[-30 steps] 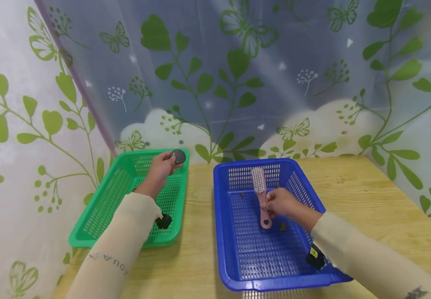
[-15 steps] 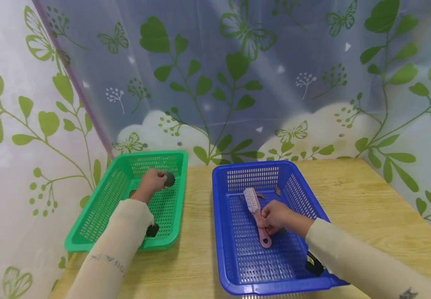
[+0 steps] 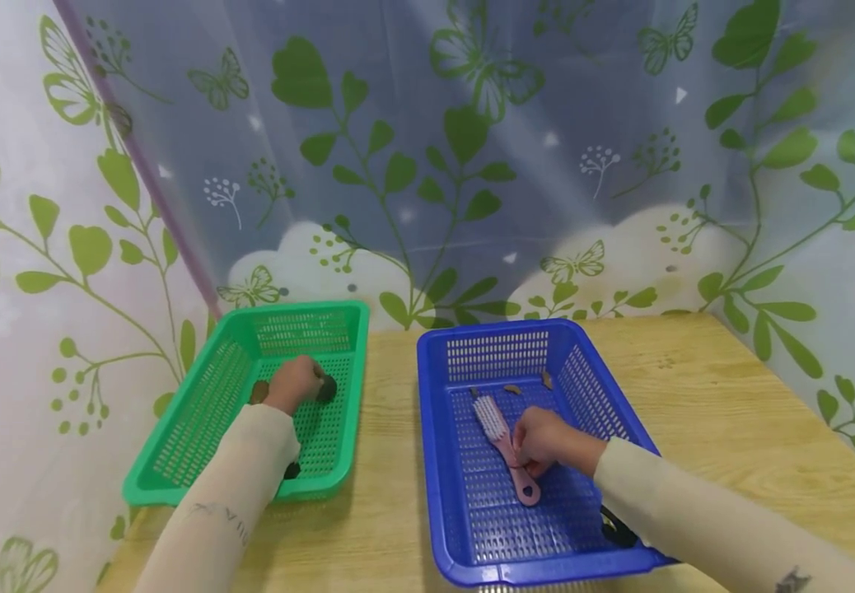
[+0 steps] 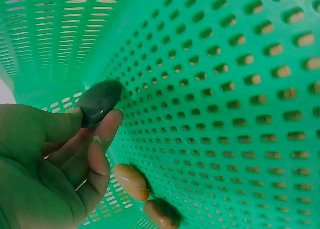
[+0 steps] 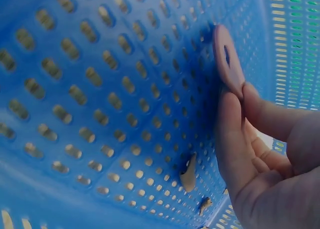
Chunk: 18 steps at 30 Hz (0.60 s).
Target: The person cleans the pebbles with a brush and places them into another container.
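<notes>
My left hand [image 3: 296, 383] is down inside the green basket [image 3: 362, 362], pinching a smooth dark stone [image 4: 101, 103] between thumb and fingertips. Two brownish stones lie on the basket floor below it, a tan stone [image 4: 131, 182] and a browner stone [image 4: 162, 213]. Inside the blue basket [image 3: 427, 461], my right hand [image 3: 542, 441] pinches a pink brush [image 3: 527, 487] by its handle, close over the floor. Its white bristles [image 3: 490, 417] face up and point to the back left. In the right wrist view the handle's end with its hole [image 5: 229, 59] shows beyond the fingertips.
Small brown pieces lie toward the back of the blue basket, one a curved brown piece [image 5: 188, 175]. Both baskets stand side by side on a wooden table [image 3: 390, 412], with a gap between them. A patterned curtain [image 3: 413, 165] hangs behind.
My left hand has lowered the dark stone from the green basket's back rim to its floor. My right hand has lowered the brush into the blue basket, its bristle end swinging left.
</notes>
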{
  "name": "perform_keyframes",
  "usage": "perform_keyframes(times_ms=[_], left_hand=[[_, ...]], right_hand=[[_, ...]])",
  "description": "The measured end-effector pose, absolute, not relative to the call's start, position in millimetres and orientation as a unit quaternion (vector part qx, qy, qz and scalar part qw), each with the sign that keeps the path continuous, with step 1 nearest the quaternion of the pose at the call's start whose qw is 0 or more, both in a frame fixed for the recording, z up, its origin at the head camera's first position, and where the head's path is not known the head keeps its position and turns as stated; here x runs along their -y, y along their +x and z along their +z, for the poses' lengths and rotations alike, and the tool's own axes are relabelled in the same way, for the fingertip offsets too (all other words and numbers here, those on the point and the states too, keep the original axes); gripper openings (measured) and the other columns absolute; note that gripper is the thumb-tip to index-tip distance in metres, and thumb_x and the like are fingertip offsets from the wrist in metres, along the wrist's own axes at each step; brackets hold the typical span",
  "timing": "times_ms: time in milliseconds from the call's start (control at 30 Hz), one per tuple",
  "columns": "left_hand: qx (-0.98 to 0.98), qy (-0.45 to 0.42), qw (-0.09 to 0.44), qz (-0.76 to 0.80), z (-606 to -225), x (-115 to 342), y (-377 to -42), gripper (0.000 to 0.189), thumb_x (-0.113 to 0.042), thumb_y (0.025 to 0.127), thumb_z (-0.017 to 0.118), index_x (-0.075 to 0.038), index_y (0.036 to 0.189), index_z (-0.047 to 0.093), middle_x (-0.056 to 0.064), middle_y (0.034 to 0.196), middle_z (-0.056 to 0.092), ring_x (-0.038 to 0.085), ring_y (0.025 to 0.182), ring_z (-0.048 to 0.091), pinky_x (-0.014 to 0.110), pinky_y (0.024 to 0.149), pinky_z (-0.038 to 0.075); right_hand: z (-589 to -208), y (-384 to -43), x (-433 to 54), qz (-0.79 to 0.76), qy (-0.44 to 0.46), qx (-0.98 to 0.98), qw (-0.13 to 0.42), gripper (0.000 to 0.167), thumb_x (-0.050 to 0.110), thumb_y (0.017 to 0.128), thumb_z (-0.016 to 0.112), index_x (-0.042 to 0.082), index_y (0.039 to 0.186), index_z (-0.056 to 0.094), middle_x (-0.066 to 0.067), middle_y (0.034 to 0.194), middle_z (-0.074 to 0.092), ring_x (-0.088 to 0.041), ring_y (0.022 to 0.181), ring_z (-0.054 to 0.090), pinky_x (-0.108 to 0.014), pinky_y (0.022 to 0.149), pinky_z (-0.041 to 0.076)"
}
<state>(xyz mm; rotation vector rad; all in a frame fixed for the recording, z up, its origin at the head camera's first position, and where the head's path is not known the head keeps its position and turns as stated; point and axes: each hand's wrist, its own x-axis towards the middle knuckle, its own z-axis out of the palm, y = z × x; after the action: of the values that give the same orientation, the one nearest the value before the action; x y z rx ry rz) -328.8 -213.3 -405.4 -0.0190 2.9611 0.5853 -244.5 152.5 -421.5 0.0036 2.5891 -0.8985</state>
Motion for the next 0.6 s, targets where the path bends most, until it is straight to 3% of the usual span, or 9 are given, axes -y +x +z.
perform_keyframes(times_ms=[100, 200, 333, 467, 600], left_hand=[[-0.982, 0.006, 0.074, 0.174, -403.8, 209.7, -329.5, 0.027, -0.002, 0.094, 0.050, 0.006, 0.113, 0.067, 0.023, 0.110, 0.067, 0.036, 0.095, 0.065, 0.046, 0.076, 0.055], [-0.985, 0.010, 0.097, 0.146, -403.1, 206.2, -333.5, 0.019, -0.001, 0.092, 0.051, 0.004, 0.087, 0.069, 0.016, 0.080, 0.066, 0.023, 0.066, 0.056, 0.036, 0.060, 0.049], [-0.986, 0.009, 0.129, 0.102, -402.8, 205.2, -340.0, 0.026, -0.007, 0.091, 0.058, -0.007, 0.065, 0.055, 0.007, 0.063, 0.050, 0.020, 0.059, 0.037, 0.037, 0.059, 0.039], [-0.988, 0.018, 0.137, 0.065, -402.4, 206.2, -342.7, 0.020, -0.009, 0.093, 0.057, -0.004, 0.074, 0.059, 0.011, 0.072, 0.058, 0.023, 0.065, 0.045, 0.046, 0.071, 0.046], [-0.986, 0.012, 0.152, 0.066, -400.5, 207.0, -341.4, 0.016, -0.012, 0.096, 0.055, 0.001, 0.090, 0.063, 0.015, 0.082, 0.062, 0.026, 0.071, 0.049, 0.045, 0.072, 0.045]], right_hand=[[-423.3, -242.5, -153.7, -0.314, -0.007, -0.930, 0.191, 0.023, -0.009, 0.072, 0.076, 0.002, 0.067, 0.057, -0.008, 0.065, 0.060, -0.014, 0.050, 0.062, -0.025, 0.049, 0.055], [-423.6, -241.5, -155.4, -0.309, -0.013, -0.933, 0.184, 0.026, -0.007, 0.072, 0.079, 0.003, 0.066, 0.056, -0.009, 0.064, 0.060, -0.013, 0.048, 0.063, -0.025, 0.048, 0.054], [-420.2, -243.5, -156.2, -0.298, -0.031, -0.935, 0.188, 0.025, -0.005, 0.073, 0.080, 0.003, 0.066, 0.057, -0.009, 0.062, 0.061, -0.014, 0.048, 0.063, -0.025, 0.047, 0.054], [-415.4, -244.8, -157.0, -0.298, -0.054, -0.934, 0.191, 0.026, -0.002, 0.074, 0.080, 0.003, 0.066, 0.057, -0.008, 0.061, 0.062, -0.015, 0.047, 0.063, -0.026, 0.047, 0.054], [-409.3, -246.4, -158.4, -0.285, -0.074, -0.939, 0.177, 0.021, 0.000, 0.078, 0.077, 0.004, 0.070, 0.058, -0.007, 0.062, 0.062, -0.015, 0.049, 0.062, -0.026, 0.047, 0.054]])
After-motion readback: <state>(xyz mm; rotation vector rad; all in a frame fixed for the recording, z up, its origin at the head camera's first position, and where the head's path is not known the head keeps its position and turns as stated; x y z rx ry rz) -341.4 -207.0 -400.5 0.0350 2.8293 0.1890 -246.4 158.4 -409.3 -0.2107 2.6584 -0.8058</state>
